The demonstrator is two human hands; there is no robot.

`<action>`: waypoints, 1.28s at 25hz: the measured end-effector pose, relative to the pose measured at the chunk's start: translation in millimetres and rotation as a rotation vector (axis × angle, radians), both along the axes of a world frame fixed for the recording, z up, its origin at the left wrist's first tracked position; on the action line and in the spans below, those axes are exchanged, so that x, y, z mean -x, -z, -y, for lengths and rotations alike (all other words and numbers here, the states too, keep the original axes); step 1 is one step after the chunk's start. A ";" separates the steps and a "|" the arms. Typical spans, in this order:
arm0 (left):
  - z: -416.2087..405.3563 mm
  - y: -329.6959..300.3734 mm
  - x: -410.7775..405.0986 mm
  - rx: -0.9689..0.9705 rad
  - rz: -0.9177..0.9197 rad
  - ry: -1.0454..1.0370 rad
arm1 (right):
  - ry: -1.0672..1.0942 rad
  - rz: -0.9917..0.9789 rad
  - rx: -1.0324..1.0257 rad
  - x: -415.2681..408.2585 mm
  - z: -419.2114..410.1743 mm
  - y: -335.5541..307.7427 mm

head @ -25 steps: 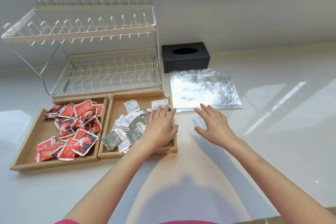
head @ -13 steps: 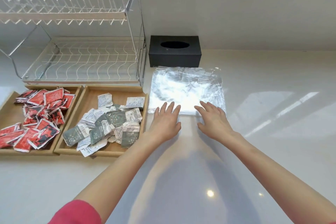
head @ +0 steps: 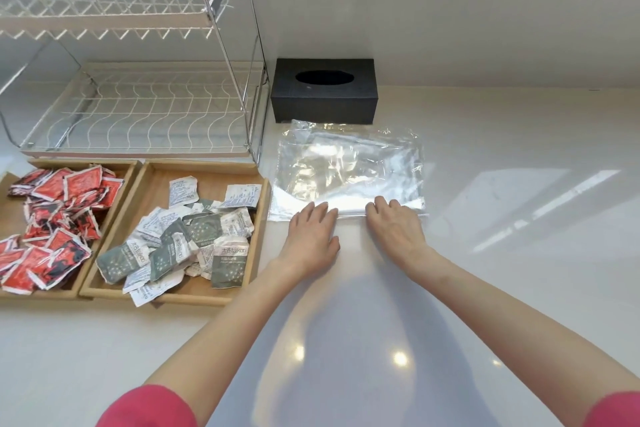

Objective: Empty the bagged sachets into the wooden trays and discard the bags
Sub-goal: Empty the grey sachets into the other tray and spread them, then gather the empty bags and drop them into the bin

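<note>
To the left of both hands, the red sachets (head: 52, 215) and grey sachets (head: 183, 239) are already held in the wooden trays (head: 204, 170). The left hand (head: 311, 239) and right hand (head: 394, 232) are laid flat, fingers spread, on the near edge of the empty bags (head: 346, 170) (nothing pinched yet), whose long side runs across, away from both equally.
</note>
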State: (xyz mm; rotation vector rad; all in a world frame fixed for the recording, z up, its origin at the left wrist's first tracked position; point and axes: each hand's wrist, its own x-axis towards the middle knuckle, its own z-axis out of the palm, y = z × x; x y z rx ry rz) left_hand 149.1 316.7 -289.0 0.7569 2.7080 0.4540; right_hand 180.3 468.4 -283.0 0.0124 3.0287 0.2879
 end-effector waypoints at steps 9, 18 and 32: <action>7.0 -4.6 -47.2 -0.604 0.308 -0.528 | 0.078 -0.161 0.172 -34.6 15.5 4.1; -14.4 -32.3 -14.3 -1.053 0.920 -1.016 | 0.058 -0.002 0.097 -10.1 3.1 -7.3; -36.1 -25.1 11.1 -1.059 0.992 -1.054 | 0.045 -0.191 0.202 -17.2 9.9 -0.1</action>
